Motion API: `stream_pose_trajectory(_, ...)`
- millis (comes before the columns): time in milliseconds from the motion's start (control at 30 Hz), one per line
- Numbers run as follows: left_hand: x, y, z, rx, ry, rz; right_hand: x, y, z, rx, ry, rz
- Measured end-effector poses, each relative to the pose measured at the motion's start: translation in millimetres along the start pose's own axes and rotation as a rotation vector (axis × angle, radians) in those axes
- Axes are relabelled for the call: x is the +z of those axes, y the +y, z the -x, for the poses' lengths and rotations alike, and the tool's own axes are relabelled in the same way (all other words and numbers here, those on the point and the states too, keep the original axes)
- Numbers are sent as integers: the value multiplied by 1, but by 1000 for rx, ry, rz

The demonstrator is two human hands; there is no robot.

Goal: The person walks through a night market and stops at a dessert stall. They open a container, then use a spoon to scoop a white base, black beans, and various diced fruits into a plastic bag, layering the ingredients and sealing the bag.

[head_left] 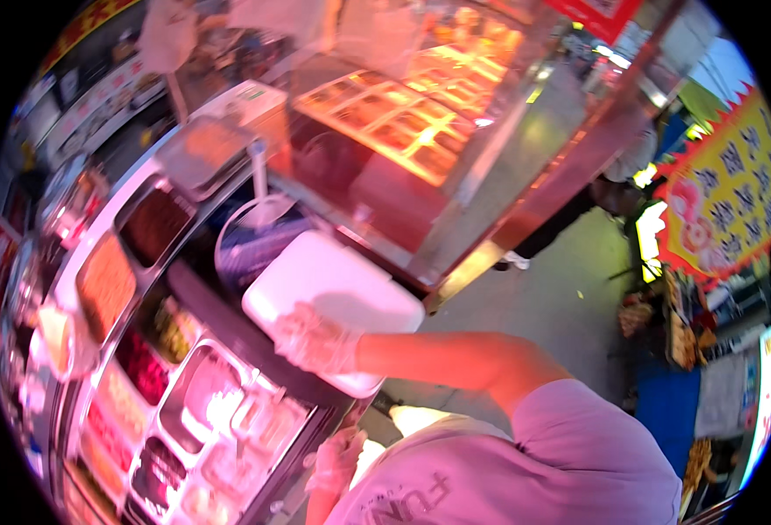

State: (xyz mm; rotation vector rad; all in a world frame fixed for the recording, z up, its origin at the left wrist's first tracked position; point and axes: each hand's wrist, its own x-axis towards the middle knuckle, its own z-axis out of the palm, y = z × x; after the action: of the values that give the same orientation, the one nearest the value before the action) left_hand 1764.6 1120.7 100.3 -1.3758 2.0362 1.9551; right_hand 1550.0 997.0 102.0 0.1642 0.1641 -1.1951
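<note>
Here, my gloved right hand gripped the white foam box over the food counter; my left hand hung low, its grip unclear. Trays lined the counter.

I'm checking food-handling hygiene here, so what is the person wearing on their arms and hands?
Both hands wear thin, clear disposable plastic gloves, loose and crinkled: the right hand and the left hand. The forearms are bare. A short-sleeved light T-shirt with printing on the front ends above the right elbow. No watch or jewellery shows.

pink glare, blurred fisheye edges
</note>
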Motion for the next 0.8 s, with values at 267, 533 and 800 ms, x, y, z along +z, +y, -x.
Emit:
stream_pose_trajectory(267,30,-64,25,130,185,13,116,-76,41,653,1,-2021)
stream_pose_trajectory(533,18,13,19,370,324,-6,140,-73,101,260,-311,-2465)
stream_pose_trajectory(800,14,85,-55,575,520,-264,-32,-110,76,-447,-532,-3144)
